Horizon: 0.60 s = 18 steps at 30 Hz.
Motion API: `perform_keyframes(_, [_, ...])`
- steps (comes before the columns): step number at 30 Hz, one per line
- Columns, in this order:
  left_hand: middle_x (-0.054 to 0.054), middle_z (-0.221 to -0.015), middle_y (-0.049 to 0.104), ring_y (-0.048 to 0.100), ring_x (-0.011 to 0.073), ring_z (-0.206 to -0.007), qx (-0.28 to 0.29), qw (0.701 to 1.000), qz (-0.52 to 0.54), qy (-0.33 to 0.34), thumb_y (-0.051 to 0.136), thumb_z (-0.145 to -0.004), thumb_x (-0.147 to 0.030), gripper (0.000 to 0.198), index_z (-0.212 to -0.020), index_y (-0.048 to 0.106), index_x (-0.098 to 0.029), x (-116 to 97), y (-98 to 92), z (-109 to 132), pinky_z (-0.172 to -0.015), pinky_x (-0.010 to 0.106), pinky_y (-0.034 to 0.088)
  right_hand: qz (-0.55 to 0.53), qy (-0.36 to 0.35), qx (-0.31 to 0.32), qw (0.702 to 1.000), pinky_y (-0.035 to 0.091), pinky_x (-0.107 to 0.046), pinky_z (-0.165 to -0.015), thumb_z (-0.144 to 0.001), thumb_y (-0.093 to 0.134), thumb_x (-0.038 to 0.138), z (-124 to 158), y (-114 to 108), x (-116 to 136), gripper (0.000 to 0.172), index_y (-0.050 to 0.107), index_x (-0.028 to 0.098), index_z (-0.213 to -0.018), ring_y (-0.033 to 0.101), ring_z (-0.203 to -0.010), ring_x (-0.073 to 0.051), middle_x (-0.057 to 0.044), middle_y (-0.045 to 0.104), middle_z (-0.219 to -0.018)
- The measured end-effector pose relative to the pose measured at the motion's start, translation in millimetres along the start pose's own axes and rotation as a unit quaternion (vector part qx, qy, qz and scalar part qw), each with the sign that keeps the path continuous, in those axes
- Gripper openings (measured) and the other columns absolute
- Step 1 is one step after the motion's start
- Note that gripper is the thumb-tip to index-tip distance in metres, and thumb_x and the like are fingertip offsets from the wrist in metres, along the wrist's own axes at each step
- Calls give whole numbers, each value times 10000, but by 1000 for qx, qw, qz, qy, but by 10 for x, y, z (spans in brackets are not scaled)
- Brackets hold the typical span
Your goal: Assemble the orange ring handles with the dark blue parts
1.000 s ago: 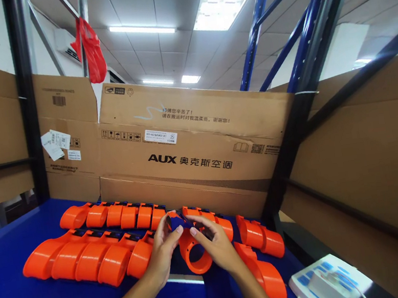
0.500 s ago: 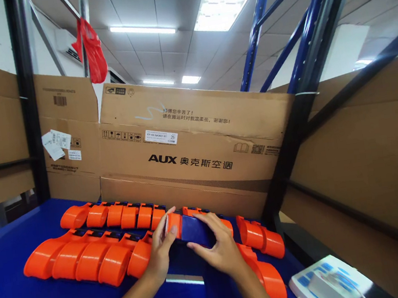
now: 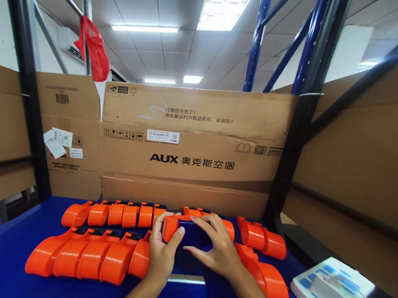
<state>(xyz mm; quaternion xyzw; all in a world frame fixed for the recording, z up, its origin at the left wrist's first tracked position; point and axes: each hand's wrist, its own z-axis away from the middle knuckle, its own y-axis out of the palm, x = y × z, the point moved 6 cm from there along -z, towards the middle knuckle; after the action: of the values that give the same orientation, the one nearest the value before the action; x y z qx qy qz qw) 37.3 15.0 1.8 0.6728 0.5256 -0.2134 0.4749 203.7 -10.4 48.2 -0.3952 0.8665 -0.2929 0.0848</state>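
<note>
Between my hands, over the middle of the table, is an orange and dark blue piece (image 3: 170, 226). My left hand (image 3: 164, 247) grips its orange end, thumb in front and fingers behind. My right hand (image 3: 216, 245) curves around the blue end, with fingertips on its top edge and the thumb apart below. Orange curved pieces with dark straps stand in two rows, a back row (image 3: 97, 214) and a front row (image 3: 116, 263). More orange pieces (image 3: 273, 281) stand right of my right hand.
The blue table (image 3: 14, 288) has a pale front edge. Cardboard sheets (image 3: 197, 139) stand behind it, with dark posts (image 3: 31, 103) at both sides. A white device with blue keys (image 3: 332, 283) and a cable lies at the lower right.
The held piece has tilted, so its blue face shows less and its top edge more. My left thumb has shifted slightly right, and the right hand's fingers have bent over the edge.
</note>
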Motion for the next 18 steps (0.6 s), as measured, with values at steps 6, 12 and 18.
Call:
perform_keyframes(6, [37, -1059, 705, 652, 266, -1046, -7, 1000, 16, -14, 811, -736, -366, 425, -1103, 630, -250, 4, -10, -34, -981, 389, 472, -9, 20, 7, 1000, 500, -512, -911, -785, 804, 420, 7, 10, 10, 661, 558, 307, -1387, 603, -1015, -313, -109, 631, -1118])
perform_keyframes(12, [87, -1280, 675, 568, 315, -1268, 12, 998, 47, -40, 779, -766, -455, 525, -1229, 642, -248, 92, -15, -42, -1104, 436, 398, -63, 76, -2, 995, 478, -520, -971, -787, 796, 448, 4, -8, -40, 673, 564, 304, -1402, 606, -1079, -329, -118, 649, -1173])
perform_keyframes(18, [121, -1389, 632, 458, 323, -1399, 73, 986, 126, -81, 687, -838, -536, 554, -1291, 657, -217, 184, 69, 4, -1167, 446, 336, -289, 263, 42, 920, 490, -492, -987, -934, 482, 664, 37, 162, -265, 532, 730, 242, -1142, 663, -1057, -326, -93, 743, -1103])
